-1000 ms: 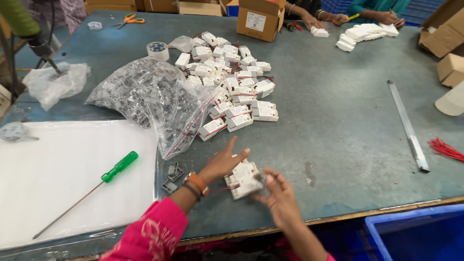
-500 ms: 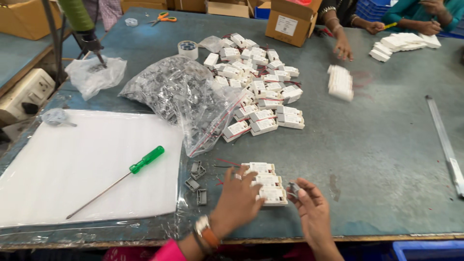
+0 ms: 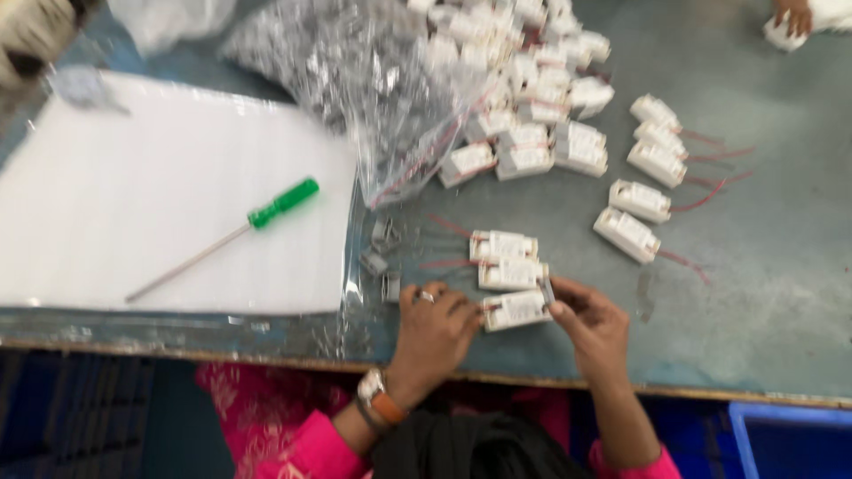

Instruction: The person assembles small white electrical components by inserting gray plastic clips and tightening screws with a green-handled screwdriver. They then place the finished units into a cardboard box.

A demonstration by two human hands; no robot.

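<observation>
**A:** What was held at that moment?

**B:** A small white rectangular module (image 3: 516, 310) with thin red wires was gripped at both ends, low on the grey bench (image 3: 781, 293) near its front edge. Its left end was pinched by the left hand (image 3: 435, 333), on which a ring and an orange-strapped watch were worn; its right end was clasped by the fingers of the right hand (image 3: 590, 324). Neither hand was released.

**A:** What was placed around it?

**B:** Two matching modules (image 3: 508, 259) were lined up just above it, touching or nearly so. A few small grey metal clips (image 3: 383, 259) were scattered just to the left. Further up, a heap of the same white modules (image 3: 524, 124) was spread beside a clear plastic bag of small metal parts (image 3: 373, 98). To the left, a green-handled screwdriver (image 3: 226, 238) was laid on a white sheet (image 3: 106, 204). Another person's hand (image 3: 792, 16) was seen at the top right corner.

**A:** What might have gone wrong from there?

**B:** As a judgement only: the held module was close to the bench edge, so it could have been dropped if either grip were loosened. The trailing red wires could have been snagged and neighbouring modules dragged out of line. The view was blurred, so finer detail could not be told.
</observation>
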